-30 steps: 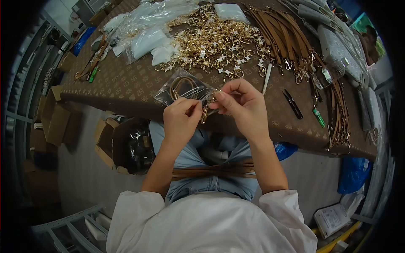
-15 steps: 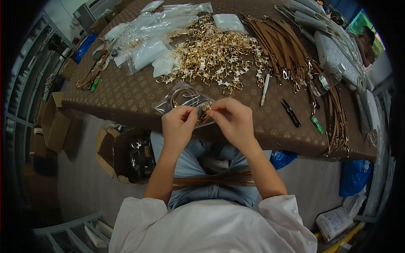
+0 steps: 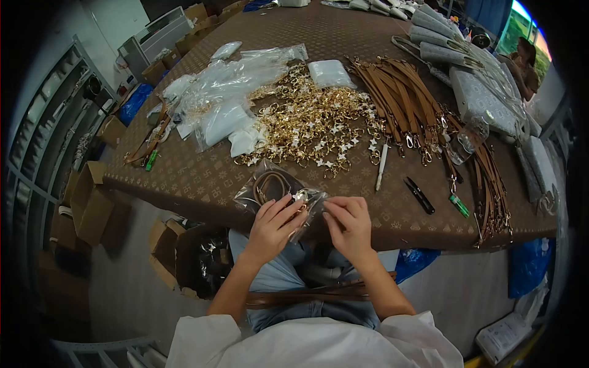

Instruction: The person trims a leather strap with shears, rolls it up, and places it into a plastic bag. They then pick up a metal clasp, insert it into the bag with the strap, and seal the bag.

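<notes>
At the table's front edge lies a clear plastic bag (image 3: 247,197) with a coiled brown strap (image 3: 260,184) and gold metal hardware inside. My left hand (image 3: 271,232) rests over the bag with its fingers stretched out flat, covering part of the hardware. On the bag's right side, my right hand (image 3: 348,226) pinches the plastic edge between thumb and fingers. Beyond the bag spreads a heap of gold clasps (image 3: 307,126) with white flower-shaped charms. More brown straps (image 3: 328,289) lie across my lap.
Behind the heap are clear plastic bags (image 3: 215,92). To the right lie a white pen (image 3: 382,167), black thread snips (image 3: 419,195), a green lighter (image 3: 459,206) and bundled brown straps (image 3: 402,101). Grey bags (image 3: 485,98) are stacked at far right, near another person (image 3: 523,67).
My left hand has gone from a pinch to lying flat on the bag. My right hand has moved right to the bag's edge. The view has tilted up.
</notes>
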A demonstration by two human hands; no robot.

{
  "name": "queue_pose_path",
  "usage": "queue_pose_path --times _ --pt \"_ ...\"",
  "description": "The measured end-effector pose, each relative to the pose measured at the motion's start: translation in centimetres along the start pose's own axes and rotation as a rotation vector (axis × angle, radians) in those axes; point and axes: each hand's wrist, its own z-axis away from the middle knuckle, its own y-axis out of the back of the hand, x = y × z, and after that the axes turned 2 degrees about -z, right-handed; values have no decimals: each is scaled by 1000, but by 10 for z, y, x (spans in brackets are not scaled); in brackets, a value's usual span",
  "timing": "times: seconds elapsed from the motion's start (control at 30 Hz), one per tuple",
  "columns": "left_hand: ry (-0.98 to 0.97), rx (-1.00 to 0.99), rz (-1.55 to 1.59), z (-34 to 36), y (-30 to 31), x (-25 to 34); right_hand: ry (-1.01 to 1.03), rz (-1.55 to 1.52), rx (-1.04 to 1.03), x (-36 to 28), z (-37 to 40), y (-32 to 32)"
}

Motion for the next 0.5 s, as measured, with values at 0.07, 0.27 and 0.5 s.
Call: queue_pose_path --times 0.07,0.27,0.5 --pt "37 71 94 -4 8 2 -81 12 21 -13 -6 10" --pt "241 264 760 -20 53 36 -221 -382 -27 -32 -12 38" --pt "625 70 1524 2 40 29 44 -337 -86 -47 -23 53"
